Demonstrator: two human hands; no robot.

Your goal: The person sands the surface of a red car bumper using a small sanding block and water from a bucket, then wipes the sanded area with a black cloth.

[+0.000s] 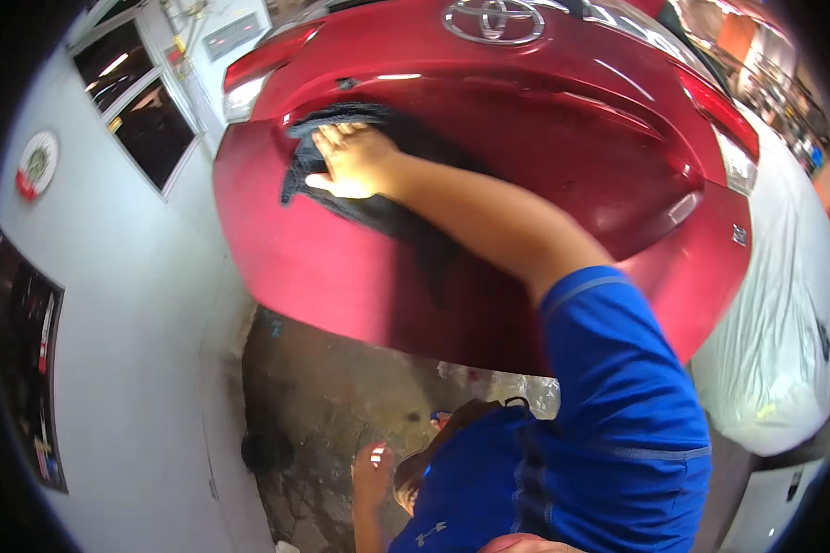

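My right hand (349,164) lies flat with fingers stretched and thumb apart, pressing on a dark cloth (378,217). The cloth is bunched under and around the palm, against the left part of a red car's tailgate (563,184). From the right, my arm in a blue short sleeve reaches across the panel. Low in the picture, beside my body, hangs my left hand (373,465), away from the car. Its fingers are small and washed out by light, so whether it is closed or holds anything does not show.
A white wall with windows (148,111) and a round wall gauge or sign (37,166) stands close on the left. On the right is a bulky shape under a pale cover (775,304). Below the tailgate is a wet-looking, stained floor (314,387) with a dark round object (267,452).
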